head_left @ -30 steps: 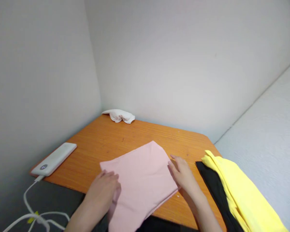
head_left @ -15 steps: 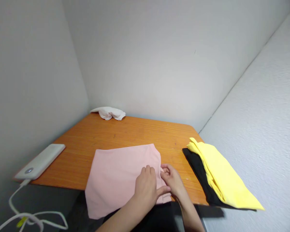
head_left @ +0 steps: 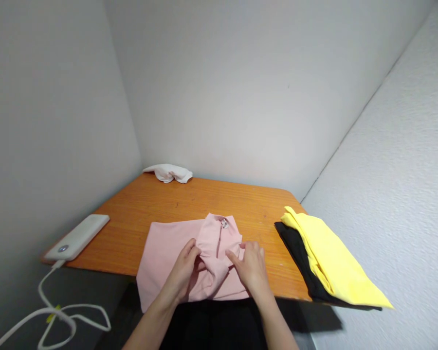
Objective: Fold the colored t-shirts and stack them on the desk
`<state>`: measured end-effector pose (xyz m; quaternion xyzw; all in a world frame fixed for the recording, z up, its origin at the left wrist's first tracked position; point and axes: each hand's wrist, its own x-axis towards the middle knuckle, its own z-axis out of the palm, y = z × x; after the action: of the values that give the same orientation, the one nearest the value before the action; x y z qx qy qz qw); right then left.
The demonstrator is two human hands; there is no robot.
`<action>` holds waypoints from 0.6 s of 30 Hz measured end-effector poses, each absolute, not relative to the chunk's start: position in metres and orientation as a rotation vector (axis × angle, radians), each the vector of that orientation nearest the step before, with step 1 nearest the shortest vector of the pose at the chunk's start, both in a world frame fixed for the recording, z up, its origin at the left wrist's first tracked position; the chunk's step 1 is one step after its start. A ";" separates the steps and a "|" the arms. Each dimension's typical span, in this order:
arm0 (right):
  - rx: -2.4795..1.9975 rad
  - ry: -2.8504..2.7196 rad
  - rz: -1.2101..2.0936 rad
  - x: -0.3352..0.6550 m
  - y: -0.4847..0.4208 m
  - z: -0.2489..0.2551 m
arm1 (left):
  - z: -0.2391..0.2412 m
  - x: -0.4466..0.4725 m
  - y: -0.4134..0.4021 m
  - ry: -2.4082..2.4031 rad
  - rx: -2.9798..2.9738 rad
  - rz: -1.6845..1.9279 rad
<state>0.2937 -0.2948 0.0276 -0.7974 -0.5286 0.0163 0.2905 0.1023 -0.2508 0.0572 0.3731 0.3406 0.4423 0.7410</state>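
A pink garment [head_left: 164, 248] lies at the table's near edge, its lower left corner hanging over. Its right part is folded back over itself, showing an opening with a small whitish label [head_left: 224, 223] inside. My left hand [head_left: 187, 265] pinches the folded layer on its left side, fingers closed on the cloth. On the right side of the same fold, my right hand [head_left: 251, 265] grips the cloth between thumb and fingers. Bunched creases run between the two hands. Part of the cloth under the left fingers is hidden.
A yellow folded cloth [head_left: 336, 257] rests on a black cloth [head_left: 295, 248] at the table's right edge. A white power bank [head_left: 78, 238] with a white cable [head_left: 45, 287] lies at the left. White cloth [head_left: 170, 172] sits at the back of the wooden table [head_left: 222, 197].
The right part of the pink garment has been turned over to the left, exposing the opening and label. My left hand moved left; both hands now hold the fold. The view shifted slightly.
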 end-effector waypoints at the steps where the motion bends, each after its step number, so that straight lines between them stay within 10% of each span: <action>1: -2.180 -1.437 -0.008 0.291 -0.293 0.029 | 0.059 0.097 -0.251 0.744 0.768 1.007; 18: -1.601 -1.561 -0.060 0.379 -0.325 0.239 | 0.205 -0.032 -0.213 1.250 1.938 1.519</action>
<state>0.3789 -0.3249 0.2393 -0.6437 -0.6278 -0.0242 0.4369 -0.0320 -0.2135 0.2055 0.6891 0.4446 0.5401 0.1892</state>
